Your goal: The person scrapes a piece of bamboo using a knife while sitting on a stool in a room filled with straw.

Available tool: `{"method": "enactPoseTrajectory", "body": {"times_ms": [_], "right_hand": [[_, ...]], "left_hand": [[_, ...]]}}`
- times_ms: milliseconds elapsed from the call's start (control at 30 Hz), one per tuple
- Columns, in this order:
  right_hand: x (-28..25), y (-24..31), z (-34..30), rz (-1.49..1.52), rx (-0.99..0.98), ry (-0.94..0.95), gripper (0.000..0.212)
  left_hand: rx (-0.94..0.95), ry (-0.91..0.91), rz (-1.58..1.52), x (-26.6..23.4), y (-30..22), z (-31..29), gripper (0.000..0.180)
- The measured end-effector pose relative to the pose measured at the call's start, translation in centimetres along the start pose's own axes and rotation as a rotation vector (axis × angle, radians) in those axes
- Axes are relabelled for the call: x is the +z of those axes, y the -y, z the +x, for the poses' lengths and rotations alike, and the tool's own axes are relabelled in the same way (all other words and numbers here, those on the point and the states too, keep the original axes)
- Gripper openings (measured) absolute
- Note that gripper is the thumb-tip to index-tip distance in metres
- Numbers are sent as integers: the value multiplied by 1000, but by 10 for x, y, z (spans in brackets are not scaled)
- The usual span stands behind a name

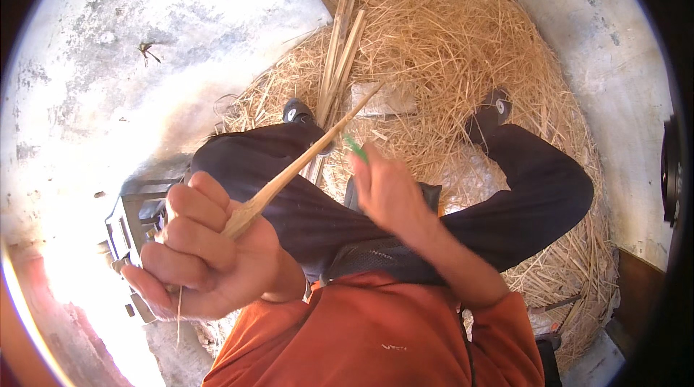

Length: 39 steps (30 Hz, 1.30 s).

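My left hand [217, 250] is closed around the thick end of a pale wooden strip [293, 168]. The strip slants up and away to the right, tapering to a thin tip. A thin fibre [179, 318] hangs below my fist. My right hand [394, 188] is closed, slightly blurred, beside the strip's middle and over my lap. From its fingers pokes a small green piece [355, 147], close to the strip but seemingly apart from it; the rest is hidden in the hand, so its kind cannot be told.
Thin wood shavings [463, 33] heap over the floor ahead and to the right. Several long split wooden strips [340, 54] lie beyond my left foot, next to a pale block [383, 99]. A black plastic crate [134, 224] stands at left. Whitewashed walls [217, 18] rise on both sides.
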State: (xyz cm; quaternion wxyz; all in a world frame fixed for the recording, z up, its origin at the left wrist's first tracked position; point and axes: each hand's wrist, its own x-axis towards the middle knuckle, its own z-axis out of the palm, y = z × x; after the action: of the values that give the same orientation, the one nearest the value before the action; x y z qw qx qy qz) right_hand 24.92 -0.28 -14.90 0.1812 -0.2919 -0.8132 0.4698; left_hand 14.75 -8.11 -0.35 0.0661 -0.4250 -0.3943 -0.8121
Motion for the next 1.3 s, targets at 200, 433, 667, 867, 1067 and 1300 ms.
{"method": "enactPoseTrajectory", "body": {"times_ms": [200,433,667,867,1067,1300], "right_hand": [[-3,0,0,57,-76,23,32],[10,-36,35,-37,140,-10,31],[29,-50,30,-122,154,-36,33],[16,-25,26,-57,117,28,36],[22,-87,52,-111,325,72,33],[40,-96,56,-105,342,52,36]], "left_hand": [[12,1,51,-5,-2,1,51],[3,33,-74,-15,4,9,49],[22,121,-81,-16,-3,7,34],[3,105,-56,-24,-1,3,41],[-34,-28,67,-40,-5,-10,37],[-4,-42,18,-27,-5,1,51]]}}
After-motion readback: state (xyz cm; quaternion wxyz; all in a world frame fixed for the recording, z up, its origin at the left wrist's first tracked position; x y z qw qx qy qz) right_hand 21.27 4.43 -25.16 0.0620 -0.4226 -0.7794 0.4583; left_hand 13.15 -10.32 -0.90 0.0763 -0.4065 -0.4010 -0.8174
